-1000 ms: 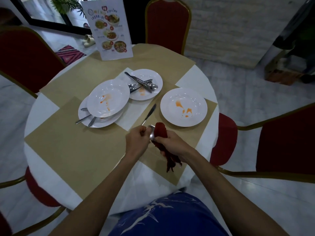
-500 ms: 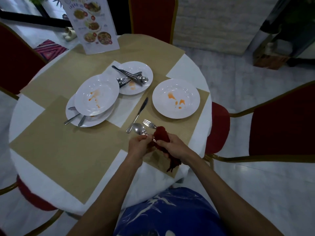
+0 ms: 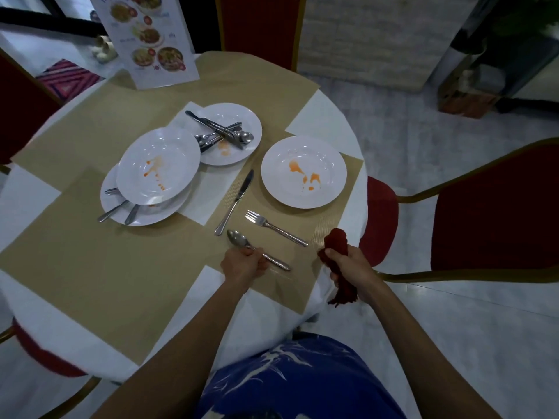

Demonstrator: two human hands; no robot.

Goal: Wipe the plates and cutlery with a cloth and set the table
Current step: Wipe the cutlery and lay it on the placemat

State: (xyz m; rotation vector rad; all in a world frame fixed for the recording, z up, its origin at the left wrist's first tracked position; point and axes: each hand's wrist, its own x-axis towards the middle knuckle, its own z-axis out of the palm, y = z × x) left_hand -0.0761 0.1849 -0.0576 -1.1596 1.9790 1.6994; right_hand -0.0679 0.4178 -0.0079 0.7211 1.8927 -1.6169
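tan placemat (image 3: 308, 276) under left fingers (image 3: 251, 253) gripping a shiny spoon (image 3: 237, 237), right fingers (image 3: 332, 256) clamping bunched red cloth (image 3: 337, 238).

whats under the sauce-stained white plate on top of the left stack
A second white round plate, with metal cutlery sandwiched between: two handles stick out at the near edge and another metal end at the left. The rest of it is covered.
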